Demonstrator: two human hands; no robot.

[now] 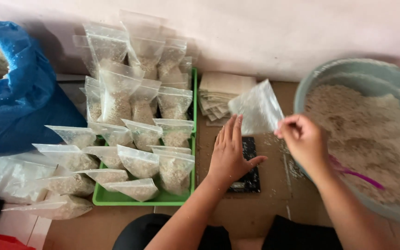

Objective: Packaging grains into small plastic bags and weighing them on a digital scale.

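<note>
Two hands meet at frame centre in the head view: the right hand (304, 141) pinches an empty clear bag (257, 110) by its corner, while the left hand (230, 153) lies open-fingered against it, over a black scale (247, 178). Opening the bag seems underway; next likely needs grain from the basin (371, 139) at right.

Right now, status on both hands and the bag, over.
Left hand flat, open, against empty clear bag. Right hand pinching bag's edge. Bag up over black scale. Grain basin at right; nothing blocking.
</note>
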